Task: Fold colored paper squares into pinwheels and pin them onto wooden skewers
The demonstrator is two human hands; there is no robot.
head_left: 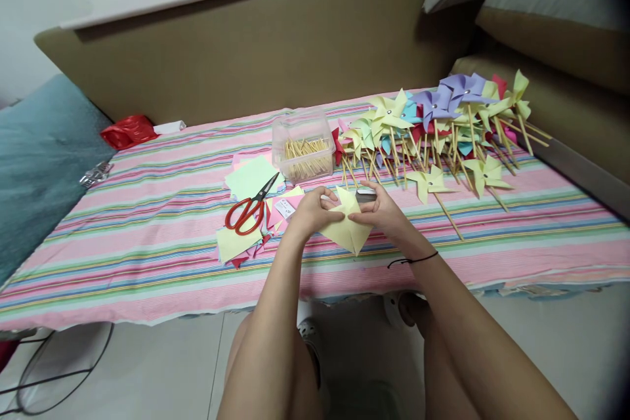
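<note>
Between both hands is a pale yellow paper square, partly cut and folded towards its middle. My left hand is closed on its left side, thumb pressed near the centre. On the other side my right hand pinches the paper, its thumb also close to the centre. Just behind the right fingers lies a small dark and silver object, partly hidden. Red-handled scissors rest on stacked paper to the left of my left hand. Behind the hands stands a clear plastic box holding many thin wooden sticks.
Finished paper pinwheels on sticks are heaped at the right. Green paper sheets and yellow ones lie at the left. A red plastic bag sits at the back left. The striped cloth covers the surface up to a brown backrest.
</note>
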